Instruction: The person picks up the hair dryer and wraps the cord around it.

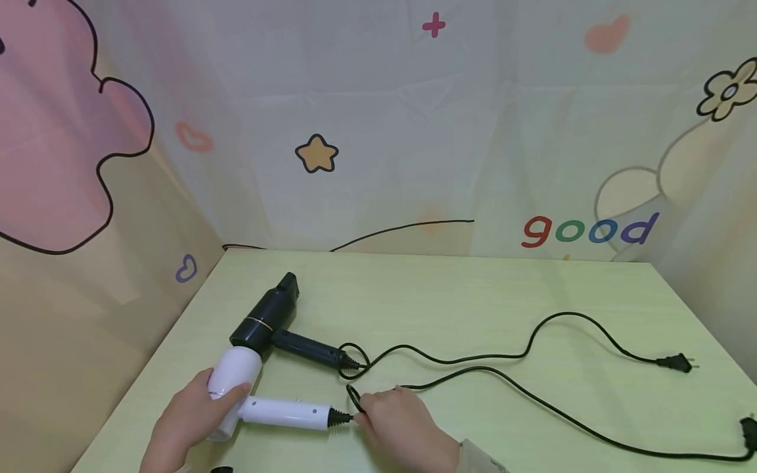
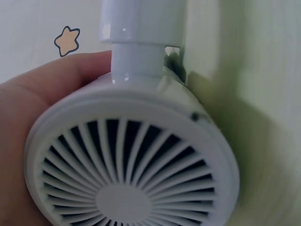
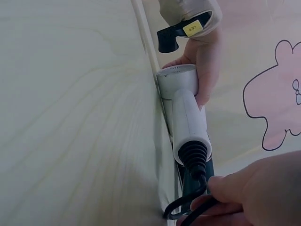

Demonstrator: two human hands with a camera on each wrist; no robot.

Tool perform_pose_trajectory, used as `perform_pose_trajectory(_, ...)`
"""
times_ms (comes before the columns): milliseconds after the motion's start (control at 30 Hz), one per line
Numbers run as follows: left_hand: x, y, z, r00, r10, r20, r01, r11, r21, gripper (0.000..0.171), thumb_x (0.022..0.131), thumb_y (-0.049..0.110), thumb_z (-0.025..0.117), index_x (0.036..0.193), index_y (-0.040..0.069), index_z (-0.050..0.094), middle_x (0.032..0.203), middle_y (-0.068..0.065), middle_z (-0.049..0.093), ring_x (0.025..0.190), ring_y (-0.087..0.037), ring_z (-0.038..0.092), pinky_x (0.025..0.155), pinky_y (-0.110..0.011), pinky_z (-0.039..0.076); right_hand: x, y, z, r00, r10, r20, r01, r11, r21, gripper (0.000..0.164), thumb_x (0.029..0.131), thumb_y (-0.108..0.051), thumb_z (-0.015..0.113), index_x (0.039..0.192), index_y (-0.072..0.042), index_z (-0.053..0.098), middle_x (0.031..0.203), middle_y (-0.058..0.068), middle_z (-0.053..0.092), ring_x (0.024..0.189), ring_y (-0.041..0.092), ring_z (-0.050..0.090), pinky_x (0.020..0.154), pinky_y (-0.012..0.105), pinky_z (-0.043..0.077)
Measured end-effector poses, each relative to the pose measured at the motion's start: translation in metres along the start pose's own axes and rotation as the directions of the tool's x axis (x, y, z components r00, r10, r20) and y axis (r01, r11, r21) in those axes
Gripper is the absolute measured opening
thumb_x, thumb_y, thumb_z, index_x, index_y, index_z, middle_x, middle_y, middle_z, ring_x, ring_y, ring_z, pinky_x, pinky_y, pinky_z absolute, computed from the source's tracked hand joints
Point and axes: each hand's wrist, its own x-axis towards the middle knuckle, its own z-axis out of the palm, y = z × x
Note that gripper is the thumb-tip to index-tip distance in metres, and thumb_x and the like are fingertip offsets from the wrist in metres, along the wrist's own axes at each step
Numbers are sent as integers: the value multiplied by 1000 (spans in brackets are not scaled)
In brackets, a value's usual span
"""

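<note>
A white hair dryer [image 1: 286,412] lies at the near left of the table, its handle pointing right. My left hand [image 1: 192,410] grips its barrel, thumb across the top near the handle joint. Its round slatted grille [image 2: 124,202] faces the left wrist camera. Just right of the handle's ribbed black sleeve [image 3: 194,157], my right hand [image 1: 402,424] pinches the black cord [image 1: 508,381], which bends in a small loop by the fingers. Behind lies a black hair dryer [image 1: 260,322] with a flat nozzle, its barrel end right at the white one.
The black dryer's cord [image 1: 461,360] curls by its handle, then runs right to a two-pin plug [image 1: 677,362]. Another plug [image 1: 750,433] ends the white dryer's cord at the right edge. A printed curtain [image 1: 378,131] hangs behind the table [image 1: 443,295].
</note>
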Motion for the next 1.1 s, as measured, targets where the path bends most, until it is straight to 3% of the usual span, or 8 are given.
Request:
perform_pose_trajectory(167,-4,1,-2,1000,-8,-19,9,1000,21,96,81,67,55,135,-9,36,120,-30,55,91,-31,60,65,-38,48,-2,2,-5,1000,20,-19,-19,999,30,25,93,-27,57,70,-18,53,56,-11,46,51,6,41,64,32,47)
perform_pose_trajectory(467,-17,13,-6,999,9,-50,-11,999,-35,90,83,64,57,135,-8,39,117,-26,58,84,-23,60,59,-30,44,-6,3,-22,987,112,-118,-91,980,177,28,98,-27,48,72,-18,49,53,-13,34,46,2,31,43,19,27)
perform_pose_trajectory(800,-20,34,-4,996,-5,-88,-6,993,-117,95,81,65,58,139,-6,33,125,-29,53,92,-29,59,63,-29,45,-14,14,-36,974,184,-129,-147,956,252,24,98,-28,49,79,-15,55,53,-13,39,45,0,33,44,19,29)
perform_pose_trajectory(1100,-18,68,5,991,-6,-136,-24,976,-217,97,82,68,54,141,-4,28,128,-27,49,101,-36,56,67,-36,50,-26,45,-58,924,344,-168,-276,903,330,10,95,-19,55,93,-19,64,56,-16,42,46,-2,35,46,19,33)
